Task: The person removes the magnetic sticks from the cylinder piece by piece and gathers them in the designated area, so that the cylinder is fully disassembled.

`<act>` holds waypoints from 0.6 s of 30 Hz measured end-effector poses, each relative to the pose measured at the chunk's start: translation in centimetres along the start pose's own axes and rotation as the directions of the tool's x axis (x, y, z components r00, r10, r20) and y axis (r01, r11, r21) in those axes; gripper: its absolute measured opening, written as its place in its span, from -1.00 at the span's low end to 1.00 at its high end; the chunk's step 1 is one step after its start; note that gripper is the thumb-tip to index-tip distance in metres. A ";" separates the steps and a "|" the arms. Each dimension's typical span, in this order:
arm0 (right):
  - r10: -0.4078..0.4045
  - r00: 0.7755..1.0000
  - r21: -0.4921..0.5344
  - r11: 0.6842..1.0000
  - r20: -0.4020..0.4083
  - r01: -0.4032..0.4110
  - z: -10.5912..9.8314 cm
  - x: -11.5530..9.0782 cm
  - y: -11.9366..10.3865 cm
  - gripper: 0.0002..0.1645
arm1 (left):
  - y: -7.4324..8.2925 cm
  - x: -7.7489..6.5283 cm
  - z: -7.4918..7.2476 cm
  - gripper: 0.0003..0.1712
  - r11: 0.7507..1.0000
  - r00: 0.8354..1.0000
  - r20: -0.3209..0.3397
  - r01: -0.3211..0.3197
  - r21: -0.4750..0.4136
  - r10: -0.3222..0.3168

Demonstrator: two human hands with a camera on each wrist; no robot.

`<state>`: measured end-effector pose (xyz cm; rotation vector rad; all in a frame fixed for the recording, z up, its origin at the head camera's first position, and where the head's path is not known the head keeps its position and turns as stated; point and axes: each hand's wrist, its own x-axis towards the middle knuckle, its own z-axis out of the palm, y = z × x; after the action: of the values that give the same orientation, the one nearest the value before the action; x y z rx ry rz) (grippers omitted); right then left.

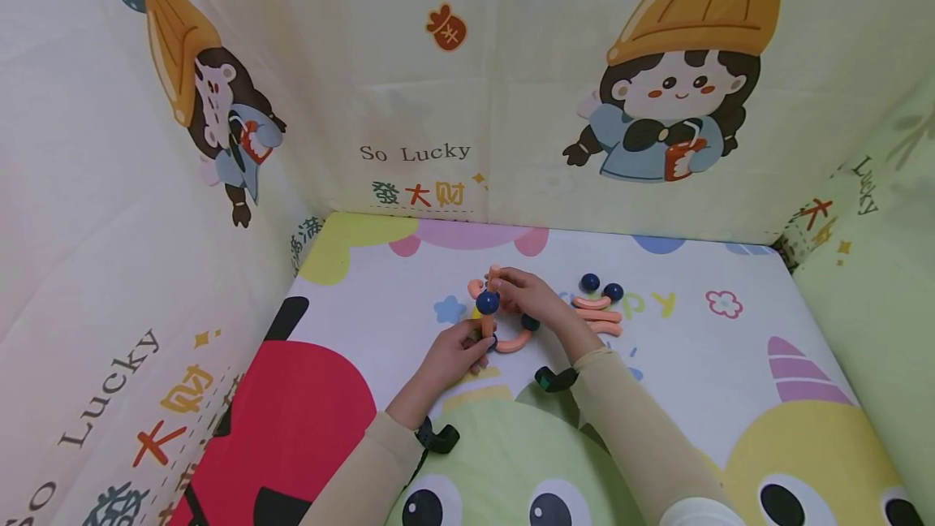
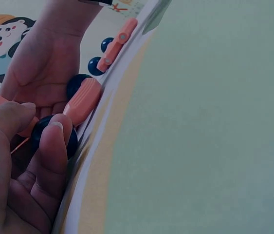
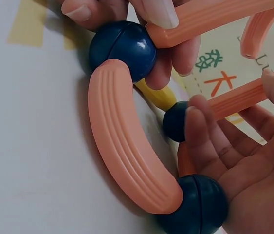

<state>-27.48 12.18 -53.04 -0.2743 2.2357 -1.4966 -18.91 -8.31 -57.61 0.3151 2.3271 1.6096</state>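
Observation:
Pink rods and dark blue balls are joined into a toy frame between both hands. My left hand pinches the near end of a straight pink rod, its fingers also against a blue ball. From that ball a curved pink rod bends round to another blue ball on the mat. A further blue ball tops the straight rod. My right hand holds another straight rod at the frame's far side, fingers beside a blue ball. Another curved rod sticks out on the left.
Right of the frame lie two loose blue balls and several loose pink rods. The printed mat carries cartoon pictures. Cloth walls with cartoon prints stand at the back and on both sides.

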 end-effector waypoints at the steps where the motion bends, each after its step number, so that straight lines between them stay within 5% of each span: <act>1: 0.004 1.000 0.003 1.000 0.002 -0.004 0.0 0.1 0.0 -0.49 | 0.0 0.0 0.0 -0.60 1.000 1.000 0.000 0.000 -0.002 0.000; 18: -0.001 1.000 -0.016 1.000 0.018 0.001 -0.2 0.5 0.3 -0.45 | -0.2 0.1 0.1 -0.59 1.000 1.000 0.002 -0.009 -0.013 0.009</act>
<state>-28.00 12.26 -53.41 -0.2924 2.2344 -1.4717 -18.97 -8.29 -57.79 0.3252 2.3158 1.6267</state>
